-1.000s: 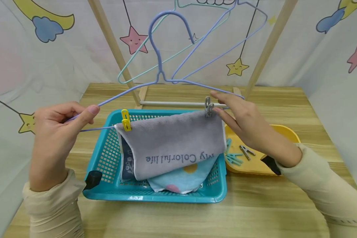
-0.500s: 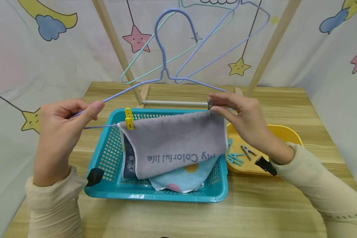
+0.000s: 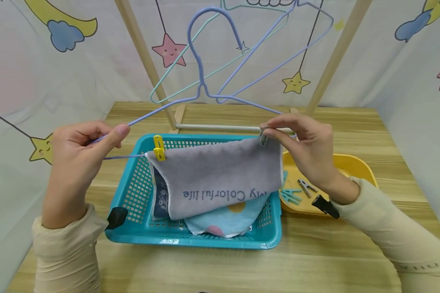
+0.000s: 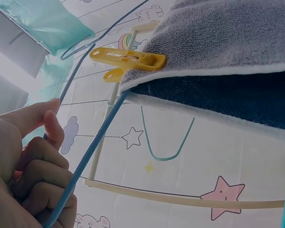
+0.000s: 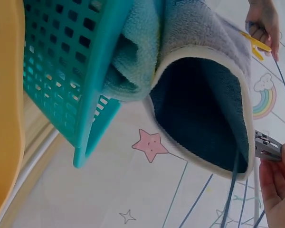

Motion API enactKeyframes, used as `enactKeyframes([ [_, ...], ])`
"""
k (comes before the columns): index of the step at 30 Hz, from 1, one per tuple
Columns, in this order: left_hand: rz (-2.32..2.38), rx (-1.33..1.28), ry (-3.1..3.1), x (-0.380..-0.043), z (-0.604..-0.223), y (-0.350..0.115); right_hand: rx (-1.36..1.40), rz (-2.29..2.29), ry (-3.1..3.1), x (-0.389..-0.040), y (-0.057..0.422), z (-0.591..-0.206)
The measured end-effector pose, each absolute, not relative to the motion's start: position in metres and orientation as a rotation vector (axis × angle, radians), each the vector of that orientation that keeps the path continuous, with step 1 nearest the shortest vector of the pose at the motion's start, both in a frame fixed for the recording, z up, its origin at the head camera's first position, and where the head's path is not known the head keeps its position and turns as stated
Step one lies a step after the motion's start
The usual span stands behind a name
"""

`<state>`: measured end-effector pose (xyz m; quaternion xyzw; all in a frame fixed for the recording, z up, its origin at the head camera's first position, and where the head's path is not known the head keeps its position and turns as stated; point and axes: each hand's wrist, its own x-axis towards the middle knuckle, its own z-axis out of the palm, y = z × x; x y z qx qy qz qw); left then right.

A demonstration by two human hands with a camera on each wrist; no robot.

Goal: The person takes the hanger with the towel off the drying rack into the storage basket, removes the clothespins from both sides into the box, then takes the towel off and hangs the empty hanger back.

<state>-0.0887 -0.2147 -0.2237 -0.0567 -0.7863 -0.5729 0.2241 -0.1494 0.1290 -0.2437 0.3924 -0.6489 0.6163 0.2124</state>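
My left hand (image 3: 80, 158) grips the left end of a blue hanger (image 3: 150, 114), its fingers curled round the wire. A grey towel (image 3: 220, 175) hangs folded over the hanger's lower bar, printed lettering upside down on its front. Near its left end a yellow clothespin (image 3: 159, 148) clamps the towel to the bar. My right hand (image 3: 308, 146) pinches a grey metal clothespin (image 5: 268, 145) between thumb and fingers at the towel's upper right edge. In the right wrist view the towel's dark blue inner side shows, with the bar running through the fold.
Below the towel stands a teal basket (image 3: 190, 243) with a light blue patterned towel (image 3: 223, 221) in it. To its right, a yellow tray (image 3: 355, 165) holds several clothespins (image 3: 290, 195). Behind, two more hangers (image 3: 275, 81) hang within a wooden rack (image 3: 141, 57).
My right hand's thumb and fingers have closed on the grey clothespin, which has shifted slightly right at the towel's edge. The left hand keeps its grip, drifting slightly right in view.
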Motion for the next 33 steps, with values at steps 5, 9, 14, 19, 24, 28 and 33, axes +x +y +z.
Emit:
enactKeyframes([
  [5,-1.554,-0.159,-2.193,-0.089,-0.225,-0.214,1.113,1.815,-1.71,-0.151,0.13,-0.241],
  [9,-1.554,-0.158,-2.177,-0.089,-0.226,-0.212,1.137,1.806,-1.732,-0.152,0.134,-0.241],
  [14,-1.569,-0.15,-2.165,-0.09,-0.227,-0.213,1.172,1.876,-1.7,-0.152,0.145,-0.243],
  [19,-1.614,-0.176,-2.144,-0.091,-0.227,-0.215,1.161,1.989,-1.646,-0.154,0.166,-0.247],
  [24,-1.582,-0.16,-2.142,-0.089,-0.225,-0.213,1.103,2.001,-1.718,-0.158,0.192,-0.262],
  [28,-1.544,-0.143,-2.152,-0.088,-0.224,-0.211,1.076,2.002,-1.778,-0.163,0.213,-0.279],
  [33,-1.547,-0.152,-2.146,-0.088,-0.224,-0.21,1.009,2.053,-1.736,-0.167,0.232,-0.295],
])
